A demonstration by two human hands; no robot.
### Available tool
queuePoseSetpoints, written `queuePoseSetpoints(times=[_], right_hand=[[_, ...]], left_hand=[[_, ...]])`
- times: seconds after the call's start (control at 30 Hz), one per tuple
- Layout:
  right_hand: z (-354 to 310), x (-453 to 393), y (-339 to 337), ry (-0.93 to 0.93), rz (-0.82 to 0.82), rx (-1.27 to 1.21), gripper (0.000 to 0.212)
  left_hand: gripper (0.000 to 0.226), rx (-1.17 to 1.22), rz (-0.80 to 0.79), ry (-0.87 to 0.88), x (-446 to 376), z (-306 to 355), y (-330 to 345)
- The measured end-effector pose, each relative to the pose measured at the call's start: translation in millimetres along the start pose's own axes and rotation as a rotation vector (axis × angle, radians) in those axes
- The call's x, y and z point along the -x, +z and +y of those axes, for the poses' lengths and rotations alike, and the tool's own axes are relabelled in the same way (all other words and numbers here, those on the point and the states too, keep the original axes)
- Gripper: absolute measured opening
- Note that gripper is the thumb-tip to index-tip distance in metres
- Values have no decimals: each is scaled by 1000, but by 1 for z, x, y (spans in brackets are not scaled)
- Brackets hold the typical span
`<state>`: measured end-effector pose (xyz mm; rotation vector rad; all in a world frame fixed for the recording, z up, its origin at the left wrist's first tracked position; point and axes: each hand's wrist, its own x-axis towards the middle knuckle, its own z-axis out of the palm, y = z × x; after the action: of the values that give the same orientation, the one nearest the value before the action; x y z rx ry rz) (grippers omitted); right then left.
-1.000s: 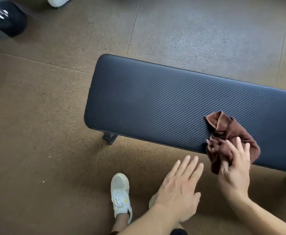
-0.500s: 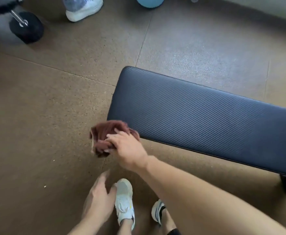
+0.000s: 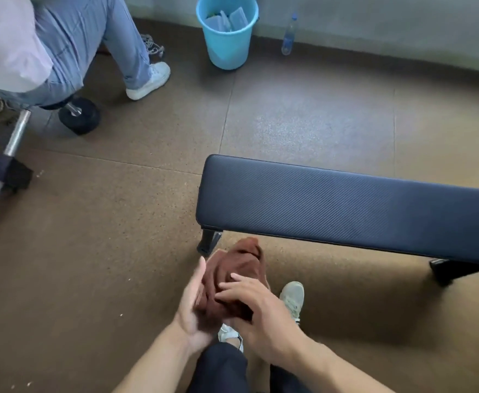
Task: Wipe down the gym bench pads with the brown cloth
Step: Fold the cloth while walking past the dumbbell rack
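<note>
The dark blue ribbed bench pad (image 3: 346, 205) runs from the centre of the view to the right edge. Nothing lies on it. The brown cloth (image 3: 232, 268) is bunched up in the air below the pad's left end, in front of the bench leg (image 3: 208, 242). My left hand (image 3: 190, 310) holds the cloth from the left and underneath, its fingers hidden by the fabric. My right hand (image 3: 261, 310) grips the cloth from above with curled fingers. Neither hand touches the pad.
A person in jeans (image 3: 71, 38) sits at the top left beside a black padded roller (image 3: 80, 116) and a metal bar (image 3: 3, 163). A blue bucket (image 3: 227, 32) and a plastic bottle (image 3: 288, 38) stand by the far wall. My shoe (image 3: 292, 296) is under my hands.
My right hand swept the cloth left along the pad and off its left end. It then brought the cloth back toward me, and my left hand came up to take hold of it.
</note>
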<state>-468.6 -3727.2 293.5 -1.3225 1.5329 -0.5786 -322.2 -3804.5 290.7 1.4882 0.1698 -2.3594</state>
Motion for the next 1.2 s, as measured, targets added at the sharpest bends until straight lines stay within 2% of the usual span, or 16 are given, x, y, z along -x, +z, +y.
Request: queuePoseSetpoints(times=[0.1, 0.17, 0.23, 0.33, 0.4, 0.47, 0.63, 0.73, 0.8, 0.87, 0.97, 1.03, 1.1, 1.2], right_hand=[[-24, 37, -43, 45, 2, -30, 40], [-29, 58, -66, 147, 54, -57, 37], [-24, 78, -80, 301, 130, -151, 30], [-5, 102, -94, 528, 364, -438, 33], [5, 116, -104, 618, 490, -657, 48], [9, 132, -116, 660, 588, -815, 55], [28, 190, -150, 690, 751, -1014, 32], [45, 237, -173, 663, 759, -1170, 33], [66, 270, -181, 673, 781, -1169, 39], [84, 305, -195, 696, 789, -1181, 57], [114, 362, -217, 591, 764, -1282, 68], [123, 399, -232, 460, 770, -1358, 66], [130, 432, -248, 367, 799, -1374, 53], [151, 472, -275, 343, 954, -1292, 47]], left_hand=[[57, -87, 4, 1, 22, 0, 29], [50, -283, 48, 162, 22, 1, 45], [43, -614, 62, 332, 25, -2, 65], [11, -1010, -9, 395, 34, -22, 101], [9, -1100, -88, 396, 44, -39, 122], [18, -1168, -178, 367, 53, -57, 142], [29, -1363, -322, 253, 72, -111, 195], [19, -1451, -373, 160, 79, -158, 231], [22, -1464, -417, 79, 81, -194, 255], [28, -1439, -443, 18, 82, -233, 281], [7, -1412, -518, -54, 84, -300, 320], [6, -1377, -472, -68, 86, -341, 344], [13, -1337, -407, -75, 81, -377, 364], [23, -1336, -346, -72, 71, -426, 397]])
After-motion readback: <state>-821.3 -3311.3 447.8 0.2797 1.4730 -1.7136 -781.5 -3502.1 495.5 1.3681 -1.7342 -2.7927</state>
